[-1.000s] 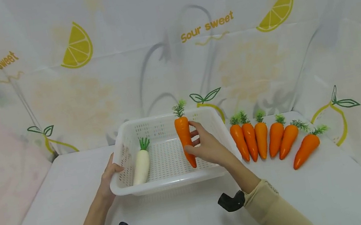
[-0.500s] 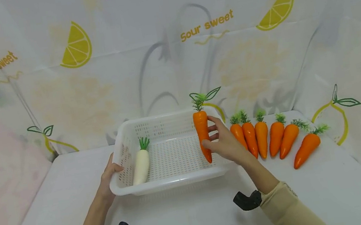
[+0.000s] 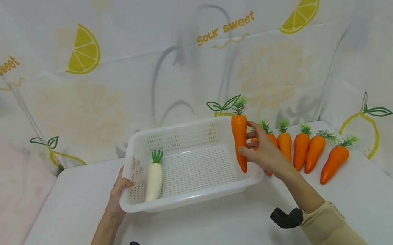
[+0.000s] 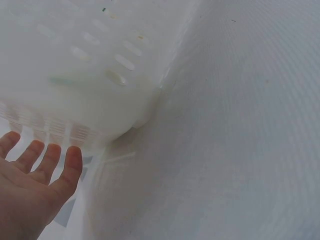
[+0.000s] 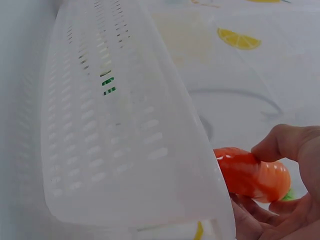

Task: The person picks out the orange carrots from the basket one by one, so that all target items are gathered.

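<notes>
A white plastic basket (image 3: 193, 198) with slotted walls stands on the table. Inside, along its left side, lies a white radish (image 3: 154, 180) with a short green top. My left hand (image 3: 116, 194) holds the basket's left rim, its thumb over the edge; in the left wrist view, that hand's fingers (image 4: 73, 160) lie against the outer wall. An orange carrot (image 3: 241, 139) with a leafy green top is pinched by my right hand (image 3: 268, 151) above the basket's right side. In the right wrist view, the basket's wall hides part of the carrot (image 5: 250, 174).
Several more carrots (image 3: 302, 150) lie in a row on the white tabletop (image 3: 199, 237) right of the basket, the leftmost ones partly behind my right hand. A printed cloth (image 3: 160, 85) hangs behind the table.
My right hand has carried the carrot rightward, from over the middle of the basket to above its right rim. My left hand, the basket and the radish have stayed put.
</notes>
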Tool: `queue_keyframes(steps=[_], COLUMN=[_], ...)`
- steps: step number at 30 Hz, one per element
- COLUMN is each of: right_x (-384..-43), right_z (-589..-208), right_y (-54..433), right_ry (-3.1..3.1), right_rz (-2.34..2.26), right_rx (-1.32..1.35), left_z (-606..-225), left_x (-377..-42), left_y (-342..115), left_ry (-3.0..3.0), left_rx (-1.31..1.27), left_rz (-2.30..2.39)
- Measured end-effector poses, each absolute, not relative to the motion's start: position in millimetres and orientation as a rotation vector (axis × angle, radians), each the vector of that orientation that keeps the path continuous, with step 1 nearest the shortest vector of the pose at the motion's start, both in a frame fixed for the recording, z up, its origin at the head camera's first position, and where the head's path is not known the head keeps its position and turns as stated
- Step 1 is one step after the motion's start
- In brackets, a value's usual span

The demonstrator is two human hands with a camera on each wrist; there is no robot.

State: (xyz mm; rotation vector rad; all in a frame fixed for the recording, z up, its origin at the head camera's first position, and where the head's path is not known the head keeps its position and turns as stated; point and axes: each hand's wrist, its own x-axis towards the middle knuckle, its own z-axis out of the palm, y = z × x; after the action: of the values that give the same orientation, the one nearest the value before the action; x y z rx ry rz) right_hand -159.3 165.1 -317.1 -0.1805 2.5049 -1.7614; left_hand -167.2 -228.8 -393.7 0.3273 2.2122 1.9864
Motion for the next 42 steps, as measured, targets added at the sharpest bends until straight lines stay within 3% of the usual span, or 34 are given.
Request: queue_keyframes(steps=[20,42], right_x=[-140.4,-99.6], right_z=[-321.1,-362.0], right_y=[220.6,314.5], right_ry=[2.579,2.766], right_rz=[-1.765,-1.483], right_rx=[-0.025,0.246], left_z=[-393.3,-392.1], left_x=[-167.5,-168.1], left_y=[-228.4,-227.3], left_ry=[2.198,2.198], left_rx=[0.315,0.304], left_rz=[1.993,1.993])
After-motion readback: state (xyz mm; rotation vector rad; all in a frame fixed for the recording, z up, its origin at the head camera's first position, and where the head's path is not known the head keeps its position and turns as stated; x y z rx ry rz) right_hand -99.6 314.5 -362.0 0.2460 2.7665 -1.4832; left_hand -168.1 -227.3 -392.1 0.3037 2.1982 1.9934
